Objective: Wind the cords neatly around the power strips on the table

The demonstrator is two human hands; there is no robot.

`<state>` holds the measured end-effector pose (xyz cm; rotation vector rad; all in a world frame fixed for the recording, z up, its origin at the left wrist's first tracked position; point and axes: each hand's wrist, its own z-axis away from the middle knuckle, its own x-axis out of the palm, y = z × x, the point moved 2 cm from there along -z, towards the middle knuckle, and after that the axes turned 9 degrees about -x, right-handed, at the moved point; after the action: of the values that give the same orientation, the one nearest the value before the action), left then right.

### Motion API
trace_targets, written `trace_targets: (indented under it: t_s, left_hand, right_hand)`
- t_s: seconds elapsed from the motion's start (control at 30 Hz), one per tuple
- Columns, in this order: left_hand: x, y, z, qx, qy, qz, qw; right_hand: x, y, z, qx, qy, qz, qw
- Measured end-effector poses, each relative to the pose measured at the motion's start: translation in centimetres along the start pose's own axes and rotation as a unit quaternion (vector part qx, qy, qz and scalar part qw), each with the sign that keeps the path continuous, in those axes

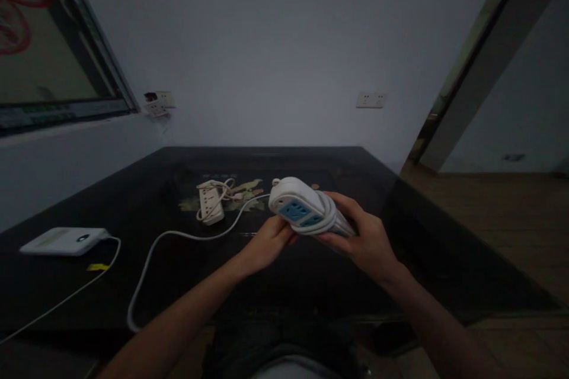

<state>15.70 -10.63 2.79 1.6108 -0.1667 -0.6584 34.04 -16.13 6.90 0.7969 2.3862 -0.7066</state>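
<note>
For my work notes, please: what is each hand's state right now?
Left hand: partly hidden behind the blue-socket power strip; grip cannot be told.
Right hand: holding that power strip.

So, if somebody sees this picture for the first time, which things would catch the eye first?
Probably the white power strip with blue sockets, held up near the center in both hands, its pale cord partly wrapped around it. Next may come the other power strip, lying left of it on the dark table, and the white device at the table's far left.
</note>
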Motion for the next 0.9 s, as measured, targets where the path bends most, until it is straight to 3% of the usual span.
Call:
trace_targets:
  t_s: [0.13,0.3,0.63,0.9]
  left_hand:
    - [0.1,1.0,0.9,0.05,-0.014,-0.111,0.992]
    - [-0.1,1.3,2.1,0.042,0.043,-0.263,0.963]
    - [-0.8,1.7,3.2,0.066,0.11,-0.454,0.882]
    - [-0.3,2.3,3.8,0.048,0.095,-0.487,0.867]
  right_hand:
    - [-0.6,1.8,0.4,0.079,0.06,-0.021,0.995]
    - [-0.8,4.5,1.1,0.171,0.113,-0.026,0.979]
    - [-0.5,5.8,1.8,0.214,0.052,0.016,0.975]
    - [-0.1,6.2,2.3,0.228,0.023,0.011,0.973]
